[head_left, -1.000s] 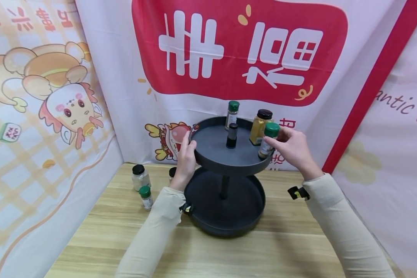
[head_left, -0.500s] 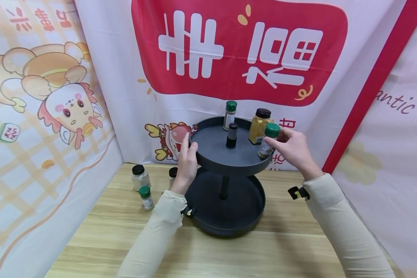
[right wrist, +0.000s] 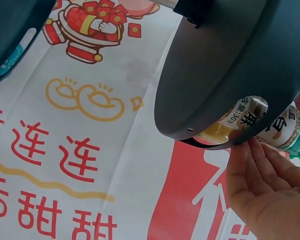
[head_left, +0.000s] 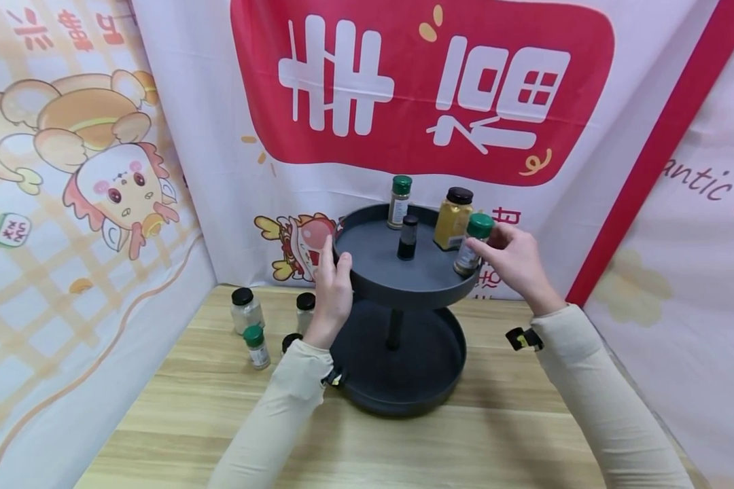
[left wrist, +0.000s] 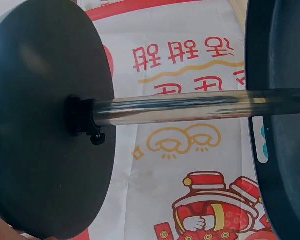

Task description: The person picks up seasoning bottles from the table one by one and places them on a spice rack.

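On the upper tier of a dark two-tier round stand, my right hand holds a green-capped spice jar at the right rim. Thumb in front, the other fingers reach behind the jar. Its label shows past the rim slot in the right wrist view, with fingertips at the slot's edge. My left hand touches the tier's left rim, fingers fairly straight. Also on this tier stand a yellow black-capped jar, another green-capped jar and a small dark bottle or post near the middle.
The lower tier spreads below on a post. Left on the wooden table stand a black-capped jar, a green-capped jar and two more black-capped jars, partly behind my left arm. Printed cloth hangs behind.
The upper tier has turned a little: its back jars have shifted left. My left hand has slid slightly toward me along the rim. My right hand has stayed nearly in place.
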Motion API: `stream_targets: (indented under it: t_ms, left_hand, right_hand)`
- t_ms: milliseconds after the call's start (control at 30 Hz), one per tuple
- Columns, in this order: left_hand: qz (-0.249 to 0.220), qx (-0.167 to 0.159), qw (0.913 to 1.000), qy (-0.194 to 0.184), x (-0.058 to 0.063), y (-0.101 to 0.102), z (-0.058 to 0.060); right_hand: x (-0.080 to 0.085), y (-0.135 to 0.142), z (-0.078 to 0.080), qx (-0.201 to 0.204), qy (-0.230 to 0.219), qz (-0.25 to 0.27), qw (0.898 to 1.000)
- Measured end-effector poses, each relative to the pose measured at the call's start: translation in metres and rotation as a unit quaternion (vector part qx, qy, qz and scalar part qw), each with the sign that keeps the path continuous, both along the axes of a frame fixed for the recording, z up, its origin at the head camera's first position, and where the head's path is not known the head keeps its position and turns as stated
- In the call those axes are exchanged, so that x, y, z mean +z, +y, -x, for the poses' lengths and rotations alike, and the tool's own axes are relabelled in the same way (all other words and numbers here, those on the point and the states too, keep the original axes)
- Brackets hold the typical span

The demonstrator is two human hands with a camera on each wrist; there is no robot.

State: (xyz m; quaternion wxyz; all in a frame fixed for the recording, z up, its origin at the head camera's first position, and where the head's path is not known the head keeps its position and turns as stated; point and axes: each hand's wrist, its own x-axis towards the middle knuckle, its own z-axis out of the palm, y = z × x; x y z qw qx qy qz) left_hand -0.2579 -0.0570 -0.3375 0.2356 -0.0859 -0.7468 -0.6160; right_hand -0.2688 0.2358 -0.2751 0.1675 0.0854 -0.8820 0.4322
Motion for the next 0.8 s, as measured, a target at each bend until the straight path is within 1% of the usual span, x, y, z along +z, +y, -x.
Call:
stream_targets:
  t_ms: [167,467,567,667,800]
  left_hand:
    - [0.005,0.009,0.9999,-0.002,0.0,0.001,-0.001]
    - [-0.005,0.004,1.0,0.004,0.001,0.001,0.001]
    - [-0.01,-0.004,0.9999,0.01,0.003,-0.001,0.003]
    - [-0.02,-0.013,0.9996,0.012,0.006,-0.004,0.007]
    - [-0.022,-0.015,0.9996,0.011,0.008,-0.007,0.012]
  right_hand:
    - [-0.001,0.002,-0.002,0.005,0.001,0.012,1.0]
    - [-0.009,0.016,-0.01,0.012,0.024,-0.005,1.0]
    - [-0.014,0.023,-0.012,0.007,0.016,-0.014,1.0]
    - [-0.019,0.031,-0.013,0.002,-0.005,-0.018,1.0]
    - [-0.028,0.044,-0.012,-0.002,-0.025,-0.031,0.999]
